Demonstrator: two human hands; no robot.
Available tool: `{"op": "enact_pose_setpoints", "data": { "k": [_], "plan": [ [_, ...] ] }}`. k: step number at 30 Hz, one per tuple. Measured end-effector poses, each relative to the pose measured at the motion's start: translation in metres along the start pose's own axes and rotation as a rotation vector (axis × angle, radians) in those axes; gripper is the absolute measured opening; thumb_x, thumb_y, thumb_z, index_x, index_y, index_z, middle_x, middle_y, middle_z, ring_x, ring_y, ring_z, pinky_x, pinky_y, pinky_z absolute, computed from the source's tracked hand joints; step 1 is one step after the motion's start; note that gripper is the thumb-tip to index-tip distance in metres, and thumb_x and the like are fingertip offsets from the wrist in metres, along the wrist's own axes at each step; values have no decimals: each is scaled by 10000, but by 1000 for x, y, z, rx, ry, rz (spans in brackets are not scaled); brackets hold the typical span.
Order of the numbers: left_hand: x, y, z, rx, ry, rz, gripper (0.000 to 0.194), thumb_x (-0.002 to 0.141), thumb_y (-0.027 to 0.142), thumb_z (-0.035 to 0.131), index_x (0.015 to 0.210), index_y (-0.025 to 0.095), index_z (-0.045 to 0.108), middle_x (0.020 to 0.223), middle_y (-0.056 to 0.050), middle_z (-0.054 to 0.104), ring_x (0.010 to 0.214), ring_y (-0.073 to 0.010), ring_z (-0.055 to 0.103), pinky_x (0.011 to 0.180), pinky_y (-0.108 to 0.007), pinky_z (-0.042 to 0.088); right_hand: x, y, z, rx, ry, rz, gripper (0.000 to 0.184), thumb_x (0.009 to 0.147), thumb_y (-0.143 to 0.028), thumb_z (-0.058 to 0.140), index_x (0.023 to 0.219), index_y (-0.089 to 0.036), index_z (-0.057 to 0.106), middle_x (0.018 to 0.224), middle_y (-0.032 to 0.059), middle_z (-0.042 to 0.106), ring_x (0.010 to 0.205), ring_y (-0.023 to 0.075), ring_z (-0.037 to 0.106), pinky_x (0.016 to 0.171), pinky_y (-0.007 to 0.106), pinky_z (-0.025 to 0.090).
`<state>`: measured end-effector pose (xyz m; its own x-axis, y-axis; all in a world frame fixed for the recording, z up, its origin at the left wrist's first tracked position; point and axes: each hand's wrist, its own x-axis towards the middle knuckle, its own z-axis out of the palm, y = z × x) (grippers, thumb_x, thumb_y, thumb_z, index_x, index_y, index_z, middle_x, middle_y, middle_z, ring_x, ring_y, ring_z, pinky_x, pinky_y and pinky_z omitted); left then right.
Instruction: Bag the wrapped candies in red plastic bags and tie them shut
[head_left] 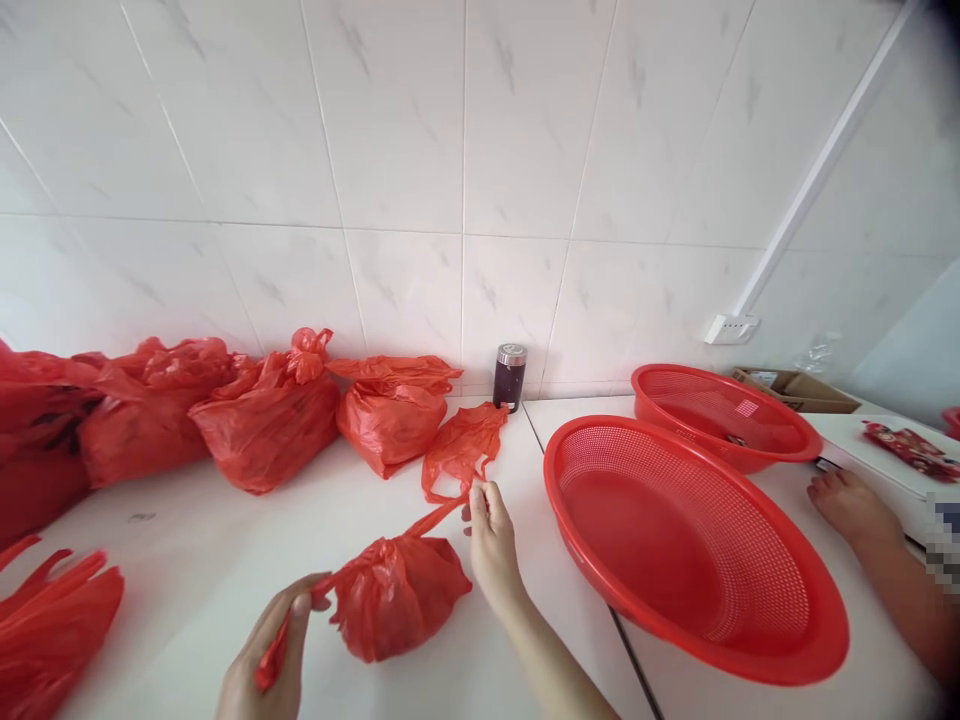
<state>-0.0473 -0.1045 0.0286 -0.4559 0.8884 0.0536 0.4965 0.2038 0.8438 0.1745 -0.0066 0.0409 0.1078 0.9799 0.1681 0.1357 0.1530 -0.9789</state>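
A full red plastic bag [401, 600] rests on the white table in front of me, its neck gathered and its two handles stretched apart. My left hand [274, 640] is closed on one handle at the bag's left, with the handle's end sticking out below the fingers. My right hand [491, 540] pinches the other handle up and to the right. Just beyond the right hand lies a flat red plastic bag [465, 440]. The contents of the full bag are hidden.
Several filled red bags [270, 430] line the tiled wall, beside a dark tumbler [511, 378]. At right are a large red colander [637, 540], another red colander [720, 410], a cardboard box [799, 390] and another person's arm [862, 520]. More red plastic bags [56, 620] lie at left.
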Motion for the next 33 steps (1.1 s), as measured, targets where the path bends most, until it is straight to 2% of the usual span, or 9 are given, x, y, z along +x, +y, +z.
{"op": "enact_pose_setpoints", "data": {
  "k": [2, 5, 7, 9, 14, 18, 23, 28, 33],
  "plan": [
    [-3, 18, 17, -82, 41, -18, 509, 886, 640, 322, 1150, 277, 561, 1072, -59, 620, 1079, -268, 562, 948, -380, 426, -5, 0, 19, -108, 29, -74, 314, 995, -445, 258, 838, -239, 436, 785, 3, 548, 747, 165, 549, 687, 268, 438],
    [0, 36, 41, -108, -46, 10, 480, 902, 630, 288, 1023, 244, 548, 882, -31, 625, 820, -219, 585, 762, -307, 485, -13, 5, 42, -354, -8, -130, 299, 1002, -394, 248, 918, -244, 492, 870, 22, 615, 759, 177, 593, 664, 269, 416],
    [6, 38, 52, -67, -108, 1, 456, 914, 628, 244, 893, 252, 501, 695, 11, 580, 635, -187, 530, 606, -268, 460, -15, 14, 47, -520, -64, -140, 301, 1004, -356, 247, 971, -245, 524, 824, 15, 648, 696, 179, 617, 611, 262, 393],
    [14, 34, 57, -12, -131, -4, 437, 926, 616, 217, 863, 264, 467, 657, 26, 574, 611, -178, 533, 588, -253, 441, -13, 23, 43, -587, -106, -126, 274, 999, -328, 283, 1011, -249, 545, 773, 3, 672, 666, 178, 637, 590, 255, 376],
    [40, 21, 57, 244, -167, -1, 346, 949, 489, 219, 884, 288, 492, 674, -4, 616, 592, -211, 550, 567, -280, 384, 6, 39, 23, -666, -63, -51, 245, 995, -307, 318, 998, -239, 554, 755, 17, 696, 685, 198, 660, 571, 252, 341],
    [50, 13, 57, 435, -159, 38, 237, 914, 338, 292, 774, 274, 472, 603, -7, 602, 519, -214, 500, 529, -277, 310, 12, 47, 22, -709, -26, -17, 246, 996, -300, 311, 994, -228, 546, 702, 19, 683, 651, 207, 655, 547, 254, 319],
    [42, 2, 57, 539, -123, 143, 164, 861, 206, 347, 824, 281, 488, 642, 5, 642, 538, -213, 497, 567, -281, 306, 8, 54, 27, -712, 5, -34, 263, 1001, -292, 275, 1023, -233, 530, 713, 15, 691, 652, 205, 660, 554, 261, 333],
    [28, -7, 55, 536, -100, 222, 220, 855, 119, 307, 826, 262, 472, 665, 18, 666, 592, -211, 538, 762, -331, 362, 3, 59, 24, -701, 3, -63, 266, 999, -298, 265, 1013, -242, 525, 718, 7, 694, 635, 209, 657, 548, 267, 331],
    [17, -9, 49, 468, -88, 243, 230, 902, 179, 288, 819, 260, 487, 719, 5, 661, 683, -217, 588, 847, -366, 372, -2, 60, 19, -648, -44, -144, 278, 995, -305, 279, 989, -238, 548, 748, 12, 688, 656, 194, 652, 580, 264, 372]
  ]
}}
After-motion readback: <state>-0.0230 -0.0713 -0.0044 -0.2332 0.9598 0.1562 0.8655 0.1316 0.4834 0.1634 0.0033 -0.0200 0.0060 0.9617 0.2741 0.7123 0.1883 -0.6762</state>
